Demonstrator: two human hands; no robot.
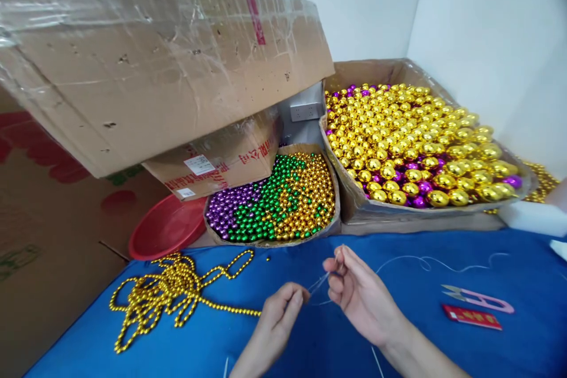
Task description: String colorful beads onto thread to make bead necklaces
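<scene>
Over the blue cloth, my left hand (280,314) is closed, thumb and forefinger pinching a thin clear thread (319,283). My right hand (361,295), a little higher and to the right, pinches the same thread between its fingertips. Strands run across the gap between both hands, and a loose length curls away to the right over the cloth. A string of small gold beads (172,289) lies in a tangled heap at the left; one end of it reaches my left hand, where its tip is hidden.
Pink-handled thread snips (487,301) and a red packet (473,317) lie at the right on the blue cloth (420,331). Behind stand a carton of purple, green and gold beads (274,201), a carton of large gold balls (411,136), a red basin (163,230) and overhanging cardboard (177,65).
</scene>
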